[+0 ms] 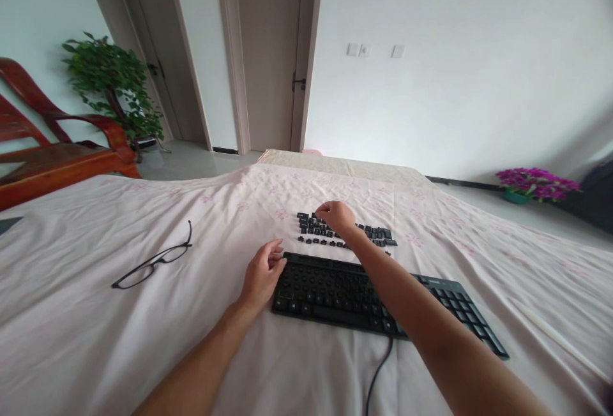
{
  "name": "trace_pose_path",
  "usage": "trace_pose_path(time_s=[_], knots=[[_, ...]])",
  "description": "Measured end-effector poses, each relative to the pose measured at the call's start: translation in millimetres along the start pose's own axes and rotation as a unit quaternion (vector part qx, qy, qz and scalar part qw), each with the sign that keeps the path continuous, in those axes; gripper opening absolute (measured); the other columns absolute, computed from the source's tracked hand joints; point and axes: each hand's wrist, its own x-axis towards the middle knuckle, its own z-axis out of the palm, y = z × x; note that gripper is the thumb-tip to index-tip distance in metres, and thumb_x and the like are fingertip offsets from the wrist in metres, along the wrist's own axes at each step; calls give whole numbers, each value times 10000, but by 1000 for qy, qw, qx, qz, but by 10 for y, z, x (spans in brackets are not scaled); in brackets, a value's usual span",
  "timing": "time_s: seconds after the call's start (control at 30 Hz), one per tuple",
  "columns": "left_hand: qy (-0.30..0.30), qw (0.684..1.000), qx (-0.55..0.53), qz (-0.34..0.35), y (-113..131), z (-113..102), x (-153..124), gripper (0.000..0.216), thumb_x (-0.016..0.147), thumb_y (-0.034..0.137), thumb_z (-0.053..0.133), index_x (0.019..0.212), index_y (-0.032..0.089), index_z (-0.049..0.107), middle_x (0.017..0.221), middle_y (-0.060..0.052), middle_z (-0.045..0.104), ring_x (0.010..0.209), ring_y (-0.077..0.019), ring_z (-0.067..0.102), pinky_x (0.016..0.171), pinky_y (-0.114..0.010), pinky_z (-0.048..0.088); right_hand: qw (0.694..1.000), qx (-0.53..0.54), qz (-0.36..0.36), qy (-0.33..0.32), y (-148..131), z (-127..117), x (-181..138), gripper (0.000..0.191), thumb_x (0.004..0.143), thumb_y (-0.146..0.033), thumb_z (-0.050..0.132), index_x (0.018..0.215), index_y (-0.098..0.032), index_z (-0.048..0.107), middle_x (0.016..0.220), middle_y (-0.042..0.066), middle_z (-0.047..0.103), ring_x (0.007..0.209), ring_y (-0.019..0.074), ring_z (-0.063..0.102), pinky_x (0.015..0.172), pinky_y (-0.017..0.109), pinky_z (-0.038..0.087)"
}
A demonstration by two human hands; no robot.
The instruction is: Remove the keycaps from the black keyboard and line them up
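Observation:
A black keyboard lies on the cloth, much of its left and middle part stripped of keycaps. Beyond it, loose black keycaps are laid out in rows. My right hand reaches over the keyboard to the far left of these rows, its thumb and forefinger pinched on a keycap that is mostly hidden by the fingertips. My left hand rests at the keyboard's upper left corner, with fingers loosely apart and the thumb against the edge. My right forearm covers part of the keyboard and some keycaps.
Black-framed glasses lie on the pinkish cloth to the left. A cable runs from the keyboard toward me. Farther off are a wooden chair, a green plant, purple flowers and a closed door.

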Motion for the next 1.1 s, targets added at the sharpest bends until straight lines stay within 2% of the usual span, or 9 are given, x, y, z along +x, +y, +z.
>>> trace_pose_path(time_s=[0.13, 0.33, 0.67, 1.1], knots=[[-3, 1000, 2, -6, 3, -8, 7, 374, 812, 249, 559, 1183, 203, 574, 1038, -60, 656, 858, -158, 644, 807, -310, 521, 1000, -10, 14, -10, 21, 103, 231, 180, 770, -351, 644, 886, -271, 756, 865, 42, 726, 856, 210, 644, 697, 261, 433], [-5, 1000, 19, -4, 11, -10, 7, 350, 819, 236, 548, 1164, 200, 593, 1039, -59, 674, 897, -175, 648, 825, -315, 512, 999, -26, 26, -24, 69, 273, 387, 173, 763, -344, 656, 882, -273, 759, 846, 47, 725, 878, 218, 642, 729, 278, 435], [-7, 1000, 31, 0, 20, -12, 19, 336, 818, 215, 547, 1149, 204, 603, 1077, -61, 674, 906, -175, 651, 820, -309, 515, 997, -34, 56, -33, 151, 372, 519, 218, 763, -346, 649, 917, -236, 756, 895, 76, 720, 888, 221, 642, 734, 280, 437], [-8, 999, 42, -2, 10, -5, 16, 340, 819, 219, 545, 1154, 209, 602, 1070, -57, 674, 898, -173, 648, 825, -316, 512, 997, -18, 60, -37, 201, 449, 649, 235, 744, -364, 651, 916, -242, 755, 901, 74, 717, 875, 224, 644, 722, 287, 437]])
